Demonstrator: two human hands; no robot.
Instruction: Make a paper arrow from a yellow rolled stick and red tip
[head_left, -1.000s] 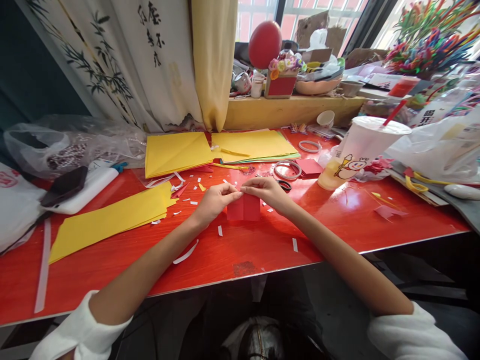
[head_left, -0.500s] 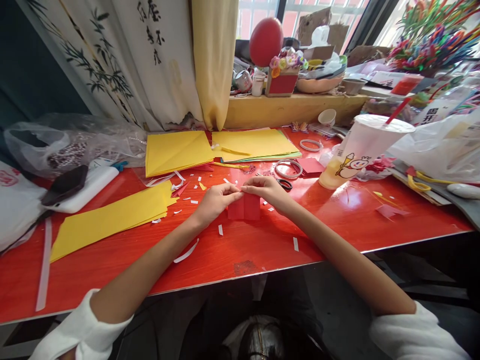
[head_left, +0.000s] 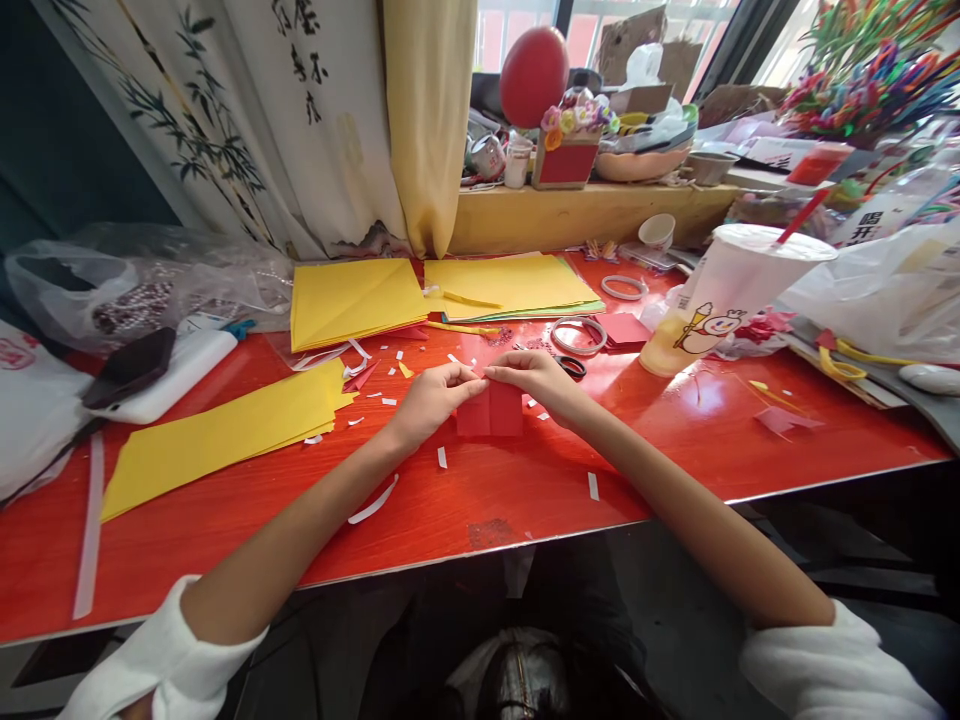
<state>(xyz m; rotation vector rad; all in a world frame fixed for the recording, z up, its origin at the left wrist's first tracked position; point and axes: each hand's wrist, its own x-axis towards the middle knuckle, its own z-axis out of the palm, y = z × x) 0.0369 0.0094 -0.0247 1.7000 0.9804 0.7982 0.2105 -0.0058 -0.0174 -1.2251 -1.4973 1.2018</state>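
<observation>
A small square of red paper (head_left: 490,415) with a crease down its middle is held up just over the red table (head_left: 525,500). My left hand (head_left: 441,398) pinches its upper edge from the left. Close beside it, almost fingertip to fingertip, my right hand (head_left: 536,380) pinches the same edge from the right. Thumbs and index fingers are pressed together, and the part of the paper between them is mostly hidden. Black-handled scissors (head_left: 571,367) lie just beyond my right hand, partly covered by it. Small white paper scraps (head_left: 442,457) are scattered around.
Yellow paper stacks lie at the left (head_left: 225,435) and at the back (head_left: 356,305). A rolled ring of tape (head_left: 579,337) and a red paper stack (head_left: 624,331) are behind my right hand. A tall drink cup (head_left: 727,300) with a straw stands at right, near a plastic bag (head_left: 885,300).
Both hands keep their pinch on the red paper, with only a slight shift of the fingers. The whole view has moved very slightly.
</observation>
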